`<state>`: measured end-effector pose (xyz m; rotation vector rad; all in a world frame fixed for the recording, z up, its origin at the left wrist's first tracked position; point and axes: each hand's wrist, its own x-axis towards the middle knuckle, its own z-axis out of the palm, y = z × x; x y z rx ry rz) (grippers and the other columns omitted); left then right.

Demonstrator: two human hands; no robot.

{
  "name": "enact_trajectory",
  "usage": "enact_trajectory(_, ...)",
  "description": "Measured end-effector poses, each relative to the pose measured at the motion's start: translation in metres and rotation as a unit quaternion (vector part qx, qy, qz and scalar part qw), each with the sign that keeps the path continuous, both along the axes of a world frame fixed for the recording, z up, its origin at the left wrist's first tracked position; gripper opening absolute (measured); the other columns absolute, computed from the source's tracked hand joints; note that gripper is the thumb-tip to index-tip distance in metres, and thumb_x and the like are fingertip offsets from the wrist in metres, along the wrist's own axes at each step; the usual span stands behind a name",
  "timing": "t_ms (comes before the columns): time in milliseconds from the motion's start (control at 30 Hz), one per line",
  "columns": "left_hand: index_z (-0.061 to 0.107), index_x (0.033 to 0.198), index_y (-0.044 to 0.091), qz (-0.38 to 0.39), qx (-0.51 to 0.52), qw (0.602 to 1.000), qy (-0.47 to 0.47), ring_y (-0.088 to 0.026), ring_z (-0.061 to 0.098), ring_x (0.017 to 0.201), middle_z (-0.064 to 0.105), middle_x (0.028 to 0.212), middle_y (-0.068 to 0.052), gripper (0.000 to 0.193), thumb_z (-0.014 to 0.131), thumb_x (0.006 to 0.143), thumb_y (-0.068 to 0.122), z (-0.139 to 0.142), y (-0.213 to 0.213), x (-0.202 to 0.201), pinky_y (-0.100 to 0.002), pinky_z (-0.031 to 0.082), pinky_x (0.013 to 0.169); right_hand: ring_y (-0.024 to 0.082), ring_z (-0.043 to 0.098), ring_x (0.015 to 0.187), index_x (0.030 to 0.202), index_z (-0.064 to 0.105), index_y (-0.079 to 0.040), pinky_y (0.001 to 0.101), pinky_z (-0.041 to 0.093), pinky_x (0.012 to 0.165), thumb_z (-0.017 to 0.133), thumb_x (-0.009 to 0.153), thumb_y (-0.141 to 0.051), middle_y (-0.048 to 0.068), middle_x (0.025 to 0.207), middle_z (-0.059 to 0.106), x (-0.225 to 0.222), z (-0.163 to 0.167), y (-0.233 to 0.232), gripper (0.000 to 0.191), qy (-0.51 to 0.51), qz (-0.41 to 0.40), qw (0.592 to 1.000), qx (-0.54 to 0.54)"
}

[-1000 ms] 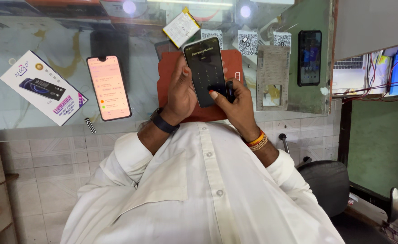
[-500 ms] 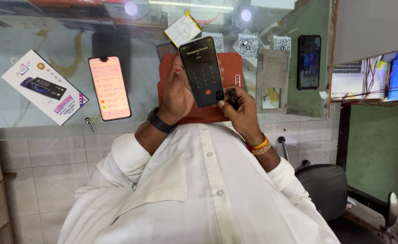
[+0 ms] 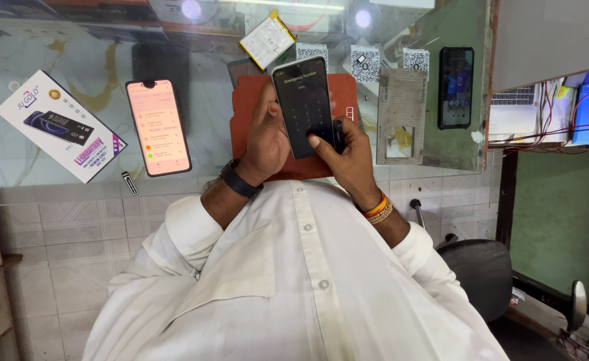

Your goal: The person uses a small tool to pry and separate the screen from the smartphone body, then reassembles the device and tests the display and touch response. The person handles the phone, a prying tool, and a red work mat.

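The left hand [image 3: 268, 137] has a tight grip on a dark phone [image 3: 304, 105], held up above the red mat [image 3: 248, 107] on the glass worktop [image 3: 74, 47]. The right hand [image 3: 348, 150] wraps its lower edge, thumb pressing the screen.

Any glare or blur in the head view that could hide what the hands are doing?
Head view: two bright lamp reflections glare on the glass counter at the top edge, away from the hands. The dark phone, gripped by the left hand with the right hand thumb on its screen, is sharp and evenly lit. Wide-angle distortion bends the frame edges.
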<state>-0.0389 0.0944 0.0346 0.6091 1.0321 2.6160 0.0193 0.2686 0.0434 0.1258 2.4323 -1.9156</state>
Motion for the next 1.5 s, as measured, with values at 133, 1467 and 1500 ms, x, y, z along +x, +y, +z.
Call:
enact_trajectory(133,0.028,0.156,0.004,0.007,-0.009,1.000,0.004,-0.034,0.061,0.133,0.053,0.150,-0.022,0.073,0.045,0.110,0.058,0.001,0.000,0.000,-0.049,0.054,0.113,0.003,0.056,0.077,0.100,0.063,-0.002,0.0204,0.047,0.067,0.077,0.097,-0.008,-0.001,0.086,0.065,-0.001,-0.001,0.000,0.015,0.021,0.003,1.000,0.000)
enact_trajectory(1467,0.049,0.139,0.002,-0.060,0.165,0.964,-0.198,-0.029,0.071,0.107,0.067,0.120,-0.014,0.045,0.060,0.106,0.029,-0.019,-0.007,0.000,-0.048,0.059,0.096,0.014,0.066,0.080,0.129,0.066,0.000,0.0250,0.052,0.063,0.083,0.092,-0.023,0.011,0.101,0.067,-0.009,0.071,-0.014,0.046,0.305,0.067,0.925,0.215)
enact_trajectory(1500,0.049,0.139,0.002,-0.058,0.164,0.964,-0.202,-0.028,0.070,0.108,0.066,0.121,-0.014,0.045,0.060,0.105,0.029,-0.018,-0.007,0.000,-0.048,0.059,0.097,0.015,0.067,0.083,0.129,0.065,0.000,0.0245,0.053,0.064,0.083,0.093,-0.023,0.011,0.102,0.067,-0.009,0.071,-0.015,0.047,0.305,0.070,0.926,0.212)
